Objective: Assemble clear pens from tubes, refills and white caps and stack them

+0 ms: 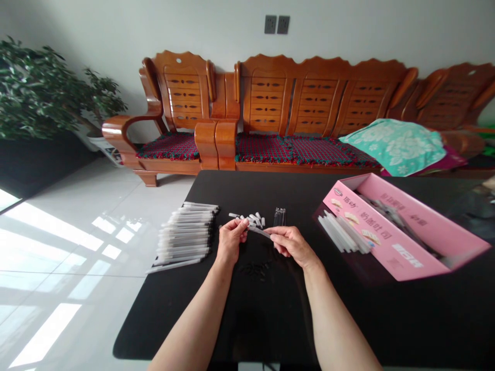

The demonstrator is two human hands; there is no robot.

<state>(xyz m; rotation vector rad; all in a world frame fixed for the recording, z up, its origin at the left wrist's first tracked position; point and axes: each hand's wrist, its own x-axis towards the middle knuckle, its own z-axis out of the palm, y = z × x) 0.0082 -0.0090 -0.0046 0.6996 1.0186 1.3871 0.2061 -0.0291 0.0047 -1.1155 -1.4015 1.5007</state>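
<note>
While both hands meet near the centre of the frame, a slim pale tube (260,233) spans the gap between them, sloping slightly down to the right. The left hand (231,241) pinches its left end, thumb and fingertips nearly together; the right hand (293,245) has its fingers drawn in around the other end. With such small holds, uneven pressure could make the tube bend or slip free. If dropped, it might scatter the small white pieces (257,218) just above it, or the dim black pieces (255,269) lower down on the dark table (154,319). Swinging wide, either hand could disturb the pen-like sticks (185,232) at centre left or the loose white tubes (340,233) beside the pink box (417,257).
</note>
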